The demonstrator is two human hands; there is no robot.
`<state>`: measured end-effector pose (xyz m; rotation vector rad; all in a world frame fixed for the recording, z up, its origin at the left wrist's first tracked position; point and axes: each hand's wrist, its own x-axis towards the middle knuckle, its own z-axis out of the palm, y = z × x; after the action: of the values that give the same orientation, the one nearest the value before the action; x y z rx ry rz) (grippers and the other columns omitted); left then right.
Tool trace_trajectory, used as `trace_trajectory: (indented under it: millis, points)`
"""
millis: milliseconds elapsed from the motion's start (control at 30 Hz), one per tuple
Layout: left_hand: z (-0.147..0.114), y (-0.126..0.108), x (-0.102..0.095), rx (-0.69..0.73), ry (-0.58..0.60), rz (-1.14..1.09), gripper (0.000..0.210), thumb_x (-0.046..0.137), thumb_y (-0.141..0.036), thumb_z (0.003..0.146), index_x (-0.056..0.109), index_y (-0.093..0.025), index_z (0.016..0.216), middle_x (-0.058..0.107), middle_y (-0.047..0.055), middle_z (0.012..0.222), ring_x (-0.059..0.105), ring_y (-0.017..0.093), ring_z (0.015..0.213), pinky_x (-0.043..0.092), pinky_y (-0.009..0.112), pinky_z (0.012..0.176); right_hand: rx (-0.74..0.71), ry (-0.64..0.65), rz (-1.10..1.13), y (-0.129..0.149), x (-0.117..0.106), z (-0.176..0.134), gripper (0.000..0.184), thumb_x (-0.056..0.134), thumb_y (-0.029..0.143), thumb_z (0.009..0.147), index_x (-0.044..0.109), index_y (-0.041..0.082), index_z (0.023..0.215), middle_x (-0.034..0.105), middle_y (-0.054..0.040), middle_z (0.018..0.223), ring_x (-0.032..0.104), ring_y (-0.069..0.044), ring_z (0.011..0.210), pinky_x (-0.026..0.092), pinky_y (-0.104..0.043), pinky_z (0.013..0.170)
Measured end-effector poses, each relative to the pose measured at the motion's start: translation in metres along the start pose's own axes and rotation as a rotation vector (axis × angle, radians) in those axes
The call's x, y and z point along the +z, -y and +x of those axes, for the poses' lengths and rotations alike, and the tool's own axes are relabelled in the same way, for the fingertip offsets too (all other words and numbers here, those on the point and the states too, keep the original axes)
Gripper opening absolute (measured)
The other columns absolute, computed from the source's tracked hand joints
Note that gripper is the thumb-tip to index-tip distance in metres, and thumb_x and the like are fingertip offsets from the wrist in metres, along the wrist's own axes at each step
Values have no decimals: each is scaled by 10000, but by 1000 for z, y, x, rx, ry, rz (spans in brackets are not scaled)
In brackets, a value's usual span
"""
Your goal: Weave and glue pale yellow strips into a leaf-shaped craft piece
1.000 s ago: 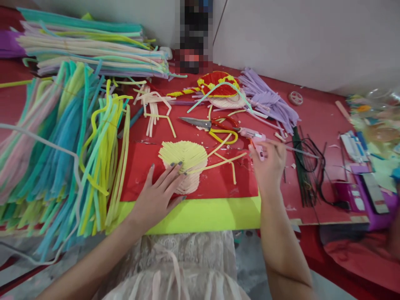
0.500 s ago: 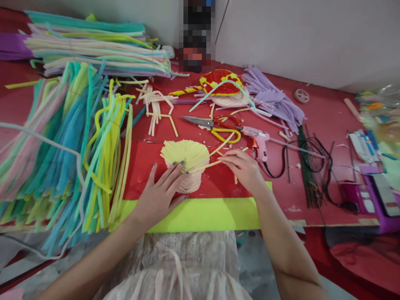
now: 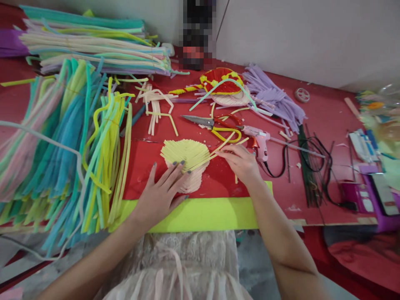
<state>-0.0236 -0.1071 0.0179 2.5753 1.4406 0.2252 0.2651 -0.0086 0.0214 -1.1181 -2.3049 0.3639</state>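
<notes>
Head view: we record one yellow-and-cream strip-work piece (image 3: 187, 151), flat on a red sheet (image 3: 223, 183), partly hidden under the left hand (image 3: 160, 192), fingers spread; one yellow strip (image 3: 211, 157), end hidden, pinched in the right hand (image 3: 244, 164); one pixelated object (image 3: 197, 33), illegible; red table (image 3: 336, 125); grey wall (image 3: 296, 41).

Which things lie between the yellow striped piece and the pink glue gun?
In the head view, pale yellow strips and the right hand lie between them.

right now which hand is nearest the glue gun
The right hand, beside the glue gun, pinching a yellow strip; the left hand lies palm down, farther off.
</notes>
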Motion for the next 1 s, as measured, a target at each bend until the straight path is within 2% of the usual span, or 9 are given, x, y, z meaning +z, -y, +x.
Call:
trace_trajectory:
  millis: [233, 467, 600, 733, 833, 1000]
  points:
    - [0, -1, 1, -5, -14, -11, 516, 425, -393, 971, 411, -249, 1467, 336, 73, 1569, 333, 268, 1446, 25, 595, 1210, -52, 12, -156, 1, 4, 0, 382, 431, 89, 951, 703, 281, 1138, 696, -58, 1055, 630, -184, 965, 550, -359, 864]
    - [0, -2, 1, -6, -4, 14, 505, 388, -382, 986, 411, -225, 1465, 309, 68, 1578, 321, 257, 1452, -10, 584, 1212, 7, 38, -247, 12, 6, -8, 450, 420, 73, 941, 635, 287, 1274, 643, -93, 1236, 621, -226, 1093, 546, -420, 931]
    - [0, -2, 1, 2, -11, 8, 508, 397, -378, 983, 406, -226, 1468, 306, 69, 1580, 309, 254, 1458, -5, 586, 1213, 55, -23, -201, 33, 12, -22, 518, 469, 127, 949, 482, 333, 1424, 571, -89, 1365, 552, -244, 1257, 491, -452, 1043]
    - [0, -1, 0, 4, -11, 4, 509, 396, -385, 983, 410, -223, 1465, 310, 69, 1579, 309, 251, 1458, -15, 575, 1216, 55, 53, -172, 54, 20, -30, 575, 534, 232, 949, 369, 314, 1494, 412, -97, 1528, 379, -284, 1422, 431, -501, 1108]
    - [0, -1, 0, 7, -16, 1, 508, 401, -374, 981, 407, -221, 1466, 316, 71, 1576, 323, 249, 1452, -15, 573, 1216, 67, 115, -181, 61, 24, -31, 555, 545, 281, 948, 391, 297, 1481, 348, -98, 1568, 293, -292, 1465, 372, -538, 1145]
    - [0, -3, 0, -20, -9, 6, 490, 387, -376, 987, 431, -221, 1449, 319, 65, 1574, 336, 250, 1445, -41, 571, 1211, 100, 143, -214, 64, 25, -32, 494, 535, 298, 954, 456, 274, 1441, 354, -108, 1564, 285, -286, 1468, 345, -534, 1160]
